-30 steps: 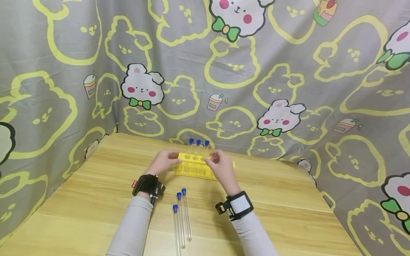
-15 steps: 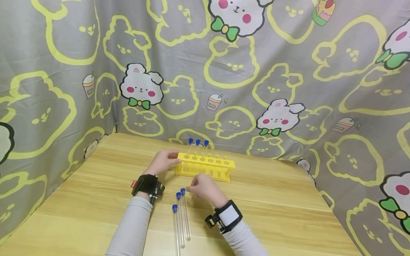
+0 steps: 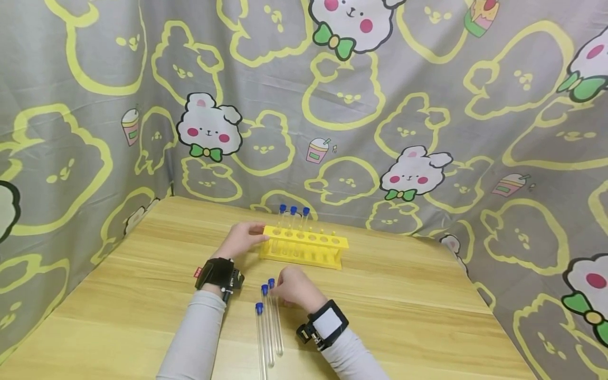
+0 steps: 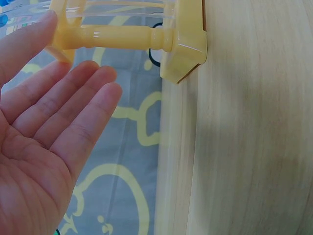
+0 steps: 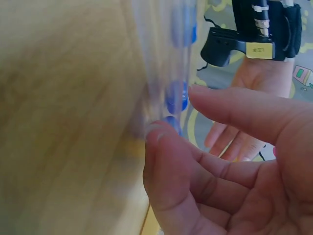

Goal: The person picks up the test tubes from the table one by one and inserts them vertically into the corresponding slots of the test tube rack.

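My left hand [image 3: 242, 240] holds the left end of a yellow test tube rack [image 3: 304, 243], thumb and index finger at its top plate, as the left wrist view shows. Three blue-capped test tubes [image 3: 293, 210] stand at the rack's left part. My right hand [image 3: 295, 287] is low over the table beside the rightmost of three capped glass tubes [image 3: 277, 322] lying in front of the rack. Seen from the right wrist, the thumb and curled index finger [image 5: 168, 166] are parted, their tips right at the blurred tubes below the blue caps [image 5: 177, 95].
A wooden table [image 3: 404, 306] carries everything. Behind it hangs a grey curtain [image 3: 275, 84] with yellow animal outlines. The rack's right-hand holes hold no tubes. Both wrists wear black straps with small cameras [image 3: 311, 332].
My right hand has left the rack and come down toward me to the lying tubes, edging closer since half a second ago. The left hand stays at the rack.
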Tool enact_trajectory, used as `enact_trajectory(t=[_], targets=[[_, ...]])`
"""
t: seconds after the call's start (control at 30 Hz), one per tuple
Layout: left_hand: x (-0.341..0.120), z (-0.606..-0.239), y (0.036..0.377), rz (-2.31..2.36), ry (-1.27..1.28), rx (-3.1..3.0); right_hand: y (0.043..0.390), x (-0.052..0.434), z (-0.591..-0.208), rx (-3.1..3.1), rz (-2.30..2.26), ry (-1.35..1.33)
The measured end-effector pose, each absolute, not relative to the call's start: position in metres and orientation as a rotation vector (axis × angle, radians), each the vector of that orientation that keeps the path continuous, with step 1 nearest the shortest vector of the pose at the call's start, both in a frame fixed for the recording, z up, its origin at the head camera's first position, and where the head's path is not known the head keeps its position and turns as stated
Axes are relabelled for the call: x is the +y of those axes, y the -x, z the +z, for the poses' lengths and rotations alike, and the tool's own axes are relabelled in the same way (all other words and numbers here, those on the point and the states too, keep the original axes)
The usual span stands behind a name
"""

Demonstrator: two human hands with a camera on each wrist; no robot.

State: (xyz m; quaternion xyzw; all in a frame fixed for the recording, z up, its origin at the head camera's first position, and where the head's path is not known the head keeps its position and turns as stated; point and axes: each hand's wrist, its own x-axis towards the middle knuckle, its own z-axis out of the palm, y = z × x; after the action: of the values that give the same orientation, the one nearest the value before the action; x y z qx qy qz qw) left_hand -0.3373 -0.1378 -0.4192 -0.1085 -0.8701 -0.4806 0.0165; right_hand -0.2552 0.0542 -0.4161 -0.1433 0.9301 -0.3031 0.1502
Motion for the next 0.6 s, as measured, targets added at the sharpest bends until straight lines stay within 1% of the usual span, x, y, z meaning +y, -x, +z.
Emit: enact_trajectory(t=[0.3,0.6], targets=[[-0.1376,-0.4200,0.3382,-1.493,0.331,-2.708,0.2546,0.0538,-0.4217,2.667,-0.846,0.418],[-0.1381,-0.4192,0.3379,-1.475,0.330,-2.718,0.2526,0.0543,-0.4214,2.649,-0.838,0.352]])
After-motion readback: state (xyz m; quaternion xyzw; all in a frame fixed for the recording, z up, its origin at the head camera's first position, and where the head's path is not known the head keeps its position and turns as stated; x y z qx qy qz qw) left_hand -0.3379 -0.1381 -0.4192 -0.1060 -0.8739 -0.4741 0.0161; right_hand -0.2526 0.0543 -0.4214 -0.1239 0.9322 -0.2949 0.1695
